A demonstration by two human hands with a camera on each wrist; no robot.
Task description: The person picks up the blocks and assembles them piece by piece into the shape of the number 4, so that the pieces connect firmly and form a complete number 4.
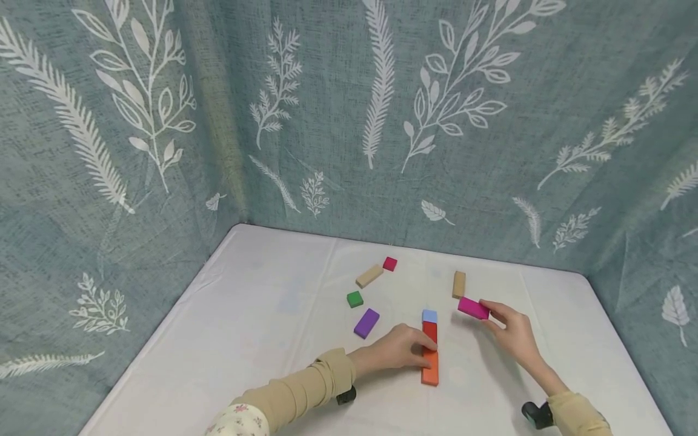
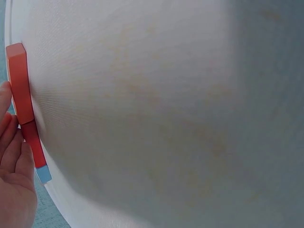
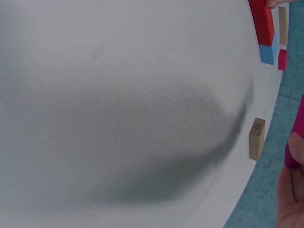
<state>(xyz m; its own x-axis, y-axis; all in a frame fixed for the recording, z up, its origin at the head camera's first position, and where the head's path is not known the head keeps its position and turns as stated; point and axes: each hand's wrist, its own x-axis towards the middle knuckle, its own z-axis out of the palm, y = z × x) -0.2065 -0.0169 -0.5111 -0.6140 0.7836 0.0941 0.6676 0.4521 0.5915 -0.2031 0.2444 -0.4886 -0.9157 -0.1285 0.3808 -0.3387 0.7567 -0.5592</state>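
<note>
My left hand (image 1: 400, 348) reaches over a straight row on the table, its fingers and thumb touching the red block (image 1: 429, 332) and the orange block (image 1: 429, 376). A light blue block (image 1: 429, 315) forms the far end of this row. In the left wrist view, the fingers lie along the top edge of the red and orange blocks. My right hand (image 1: 511, 333) pinches a magenta block (image 1: 472, 307) by its right end, raised over the table, with a shadow below. Close beyond it lies a plain wooden block (image 1: 459, 284), marked with a number in the right wrist view.
Left of the row lie a purple block (image 1: 366, 323) and a green cube (image 1: 355, 299). Farther back are another wooden block (image 1: 369, 276) and a small crimson block (image 1: 389, 264). A patterned curtain (image 1: 338, 121) rises behind the white table (image 1: 262, 278).
</note>
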